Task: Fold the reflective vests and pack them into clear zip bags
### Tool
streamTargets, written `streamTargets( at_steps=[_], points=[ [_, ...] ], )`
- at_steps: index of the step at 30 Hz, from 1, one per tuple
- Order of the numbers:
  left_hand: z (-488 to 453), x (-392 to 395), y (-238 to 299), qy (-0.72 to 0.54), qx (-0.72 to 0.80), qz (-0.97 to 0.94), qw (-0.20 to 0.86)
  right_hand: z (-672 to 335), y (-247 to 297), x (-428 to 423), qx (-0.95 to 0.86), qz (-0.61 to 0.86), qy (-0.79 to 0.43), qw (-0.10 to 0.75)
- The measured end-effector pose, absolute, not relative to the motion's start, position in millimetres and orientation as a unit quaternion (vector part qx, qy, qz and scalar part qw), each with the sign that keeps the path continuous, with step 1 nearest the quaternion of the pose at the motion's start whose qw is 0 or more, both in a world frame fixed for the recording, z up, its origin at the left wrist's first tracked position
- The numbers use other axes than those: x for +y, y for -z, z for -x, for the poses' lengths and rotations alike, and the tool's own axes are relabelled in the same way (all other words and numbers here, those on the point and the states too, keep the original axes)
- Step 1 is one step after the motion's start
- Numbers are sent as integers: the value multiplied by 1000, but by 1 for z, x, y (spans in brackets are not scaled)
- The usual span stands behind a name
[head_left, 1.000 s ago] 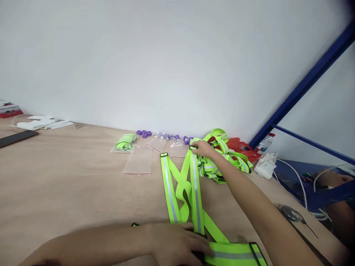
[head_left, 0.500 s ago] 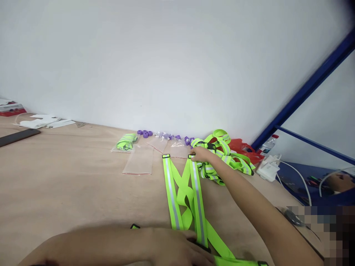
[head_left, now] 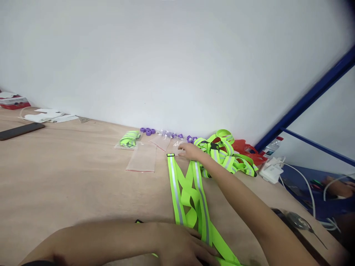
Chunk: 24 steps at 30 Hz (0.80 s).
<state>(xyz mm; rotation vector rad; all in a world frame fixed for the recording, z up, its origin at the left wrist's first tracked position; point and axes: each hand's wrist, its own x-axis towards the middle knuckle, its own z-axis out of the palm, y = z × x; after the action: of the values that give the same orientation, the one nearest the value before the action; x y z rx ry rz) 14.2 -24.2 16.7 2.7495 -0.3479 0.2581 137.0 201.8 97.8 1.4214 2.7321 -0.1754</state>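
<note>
Mostly flat on the table, the green reflective harness runs toward me, its near end passing under my left hand, whose grip I can't tell, and out of view. My right hand, fingers loosely parted, seemingly empty, hides the right strap's top.

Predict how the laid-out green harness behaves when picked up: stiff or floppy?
The green harness is probably floppy: its webbing curls midway. Likely light for its size, being thin, flat straps. The black buckle at one far end may dangle and snag.
</note>
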Motion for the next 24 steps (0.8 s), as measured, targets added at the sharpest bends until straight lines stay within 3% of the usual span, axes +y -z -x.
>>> streamTargets(
  at_steps=[6,14,24],
  points=[
    [-13,-25,-17,-110,-110,-984,88,-99,-80,200,911,-402,94,-6],
    [-15,-25,-21,-114,-108,-987,38,-90,-78,212,917,-386,102,11],
    [-20,-25,-8,-125,-143,-978,85,-89,-92,212,930,-359,77,16]
  ],
)
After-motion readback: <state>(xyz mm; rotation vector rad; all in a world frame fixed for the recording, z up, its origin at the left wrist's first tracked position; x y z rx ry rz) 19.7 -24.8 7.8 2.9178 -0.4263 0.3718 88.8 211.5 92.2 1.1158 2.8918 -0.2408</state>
